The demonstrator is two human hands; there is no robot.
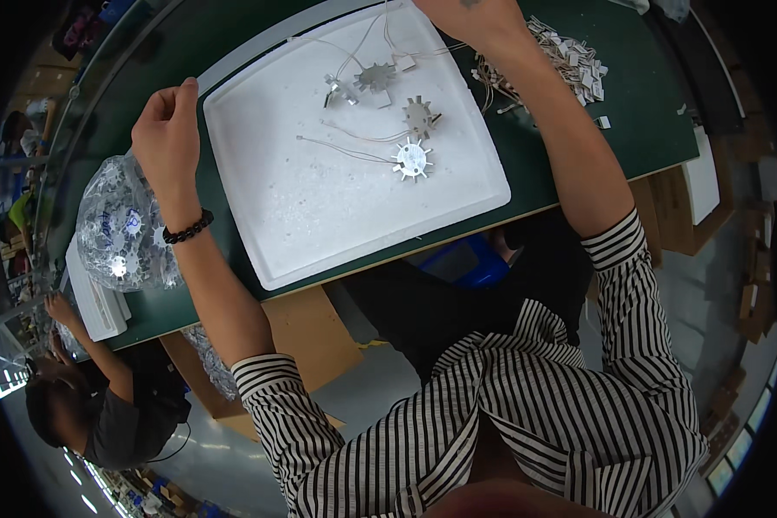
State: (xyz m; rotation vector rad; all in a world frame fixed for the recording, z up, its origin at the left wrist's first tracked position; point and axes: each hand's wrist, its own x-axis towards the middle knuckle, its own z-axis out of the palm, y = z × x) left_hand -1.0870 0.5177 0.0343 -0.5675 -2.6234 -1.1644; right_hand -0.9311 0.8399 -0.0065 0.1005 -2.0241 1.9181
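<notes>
Green tabletop (652,91); left hand (166,131) upright, fingers (184,101) curled; right hand (479,21) outstretched, its grip unclear.

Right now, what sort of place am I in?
Probably a factory workshop: wired metal discs lie in a white tray, small white parts are heaped beside it, and another person is nearby.

Four toothed metal pieces (413,161) lie on one white tray (276,224).
</notes>
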